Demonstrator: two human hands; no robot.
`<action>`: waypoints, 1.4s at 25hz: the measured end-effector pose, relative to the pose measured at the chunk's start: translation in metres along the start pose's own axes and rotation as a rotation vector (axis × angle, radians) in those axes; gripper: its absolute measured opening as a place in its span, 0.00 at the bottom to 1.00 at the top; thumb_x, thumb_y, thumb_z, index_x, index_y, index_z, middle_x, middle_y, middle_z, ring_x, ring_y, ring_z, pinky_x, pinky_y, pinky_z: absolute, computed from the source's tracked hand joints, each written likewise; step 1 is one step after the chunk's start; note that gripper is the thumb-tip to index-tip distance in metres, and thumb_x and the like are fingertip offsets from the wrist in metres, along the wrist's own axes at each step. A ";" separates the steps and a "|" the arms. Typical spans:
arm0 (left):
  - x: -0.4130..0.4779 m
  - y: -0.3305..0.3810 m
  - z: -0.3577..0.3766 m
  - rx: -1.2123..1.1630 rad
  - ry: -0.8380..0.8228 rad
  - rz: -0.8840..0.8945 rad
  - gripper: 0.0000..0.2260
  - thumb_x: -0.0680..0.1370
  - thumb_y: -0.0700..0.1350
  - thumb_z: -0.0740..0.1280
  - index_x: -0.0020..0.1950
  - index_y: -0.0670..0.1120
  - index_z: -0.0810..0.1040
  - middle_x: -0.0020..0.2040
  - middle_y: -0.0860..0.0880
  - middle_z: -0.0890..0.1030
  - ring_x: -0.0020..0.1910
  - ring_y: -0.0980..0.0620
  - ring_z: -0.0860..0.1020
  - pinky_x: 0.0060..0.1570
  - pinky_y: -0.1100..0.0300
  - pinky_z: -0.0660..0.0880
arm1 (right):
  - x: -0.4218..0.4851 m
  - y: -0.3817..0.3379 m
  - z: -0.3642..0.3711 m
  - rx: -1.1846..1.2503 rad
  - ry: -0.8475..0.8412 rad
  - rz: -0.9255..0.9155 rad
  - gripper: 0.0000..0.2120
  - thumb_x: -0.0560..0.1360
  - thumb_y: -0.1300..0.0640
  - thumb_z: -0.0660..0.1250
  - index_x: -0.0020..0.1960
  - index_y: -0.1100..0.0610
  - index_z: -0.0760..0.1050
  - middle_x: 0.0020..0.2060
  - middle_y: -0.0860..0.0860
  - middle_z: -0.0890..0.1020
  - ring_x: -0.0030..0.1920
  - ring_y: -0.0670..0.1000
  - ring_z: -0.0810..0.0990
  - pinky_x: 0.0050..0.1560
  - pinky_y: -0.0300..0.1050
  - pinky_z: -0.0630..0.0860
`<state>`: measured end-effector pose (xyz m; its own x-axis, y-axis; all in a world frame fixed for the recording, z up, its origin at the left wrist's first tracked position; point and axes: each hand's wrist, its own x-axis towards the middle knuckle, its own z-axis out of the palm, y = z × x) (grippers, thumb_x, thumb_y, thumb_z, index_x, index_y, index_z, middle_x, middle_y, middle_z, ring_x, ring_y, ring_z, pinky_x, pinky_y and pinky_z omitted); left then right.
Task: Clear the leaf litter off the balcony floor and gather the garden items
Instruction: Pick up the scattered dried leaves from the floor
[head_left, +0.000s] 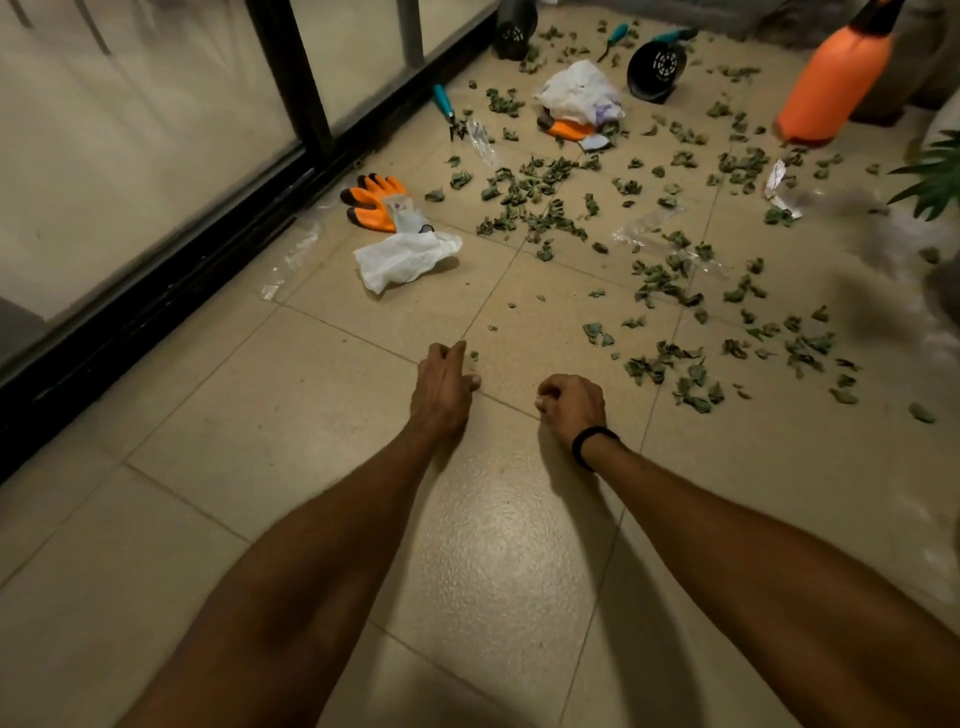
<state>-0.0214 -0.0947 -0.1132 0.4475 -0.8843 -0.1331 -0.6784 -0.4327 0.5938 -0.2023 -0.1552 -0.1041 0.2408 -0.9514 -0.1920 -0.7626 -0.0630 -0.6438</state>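
Home balcony: tiled floor (322, 415), glass railing (156, 130), sprayer (831, 78).

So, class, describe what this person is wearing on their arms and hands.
The left forearm and right forearm are bare, with no sleeves in view. The left hand and right hand are ungloved. A black band circles the right wrist; the left wrist carries nothing.
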 end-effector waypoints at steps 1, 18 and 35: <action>0.006 -0.001 0.004 0.025 0.008 0.012 0.24 0.81 0.49 0.66 0.77 0.49 0.66 0.69 0.45 0.68 0.65 0.46 0.69 0.61 0.48 0.73 | 0.004 0.000 -0.001 -0.012 -0.018 -0.022 0.09 0.76 0.67 0.65 0.48 0.61 0.83 0.43 0.53 0.84 0.44 0.50 0.81 0.48 0.43 0.80; 0.017 0.003 0.022 -0.153 0.303 -0.031 0.06 0.81 0.38 0.59 0.50 0.47 0.74 0.48 0.48 0.78 0.48 0.50 0.75 0.44 0.57 0.70 | 0.027 0.020 -0.015 -0.100 -0.105 -0.355 0.08 0.75 0.64 0.69 0.54 0.65 0.81 0.51 0.59 0.78 0.40 0.42 0.74 0.40 0.21 0.66; 0.039 -0.003 -0.014 -0.149 0.160 -0.008 0.12 0.78 0.34 0.66 0.58 0.41 0.84 0.54 0.45 0.85 0.51 0.49 0.83 0.58 0.55 0.79 | 0.064 -0.004 0.007 0.159 0.082 -0.043 0.04 0.76 0.62 0.65 0.46 0.58 0.79 0.43 0.52 0.83 0.45 0.50 0.79 0.41 0.37 0.69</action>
<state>0.0064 -0.1260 -0.1086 0.5475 -0.8366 -0.0180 -0.5858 -0.3985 0.7057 -0.1800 -0.2140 -0.1191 0.2162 -0.9707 -0.1048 -0.6462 -0.0619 -0.7606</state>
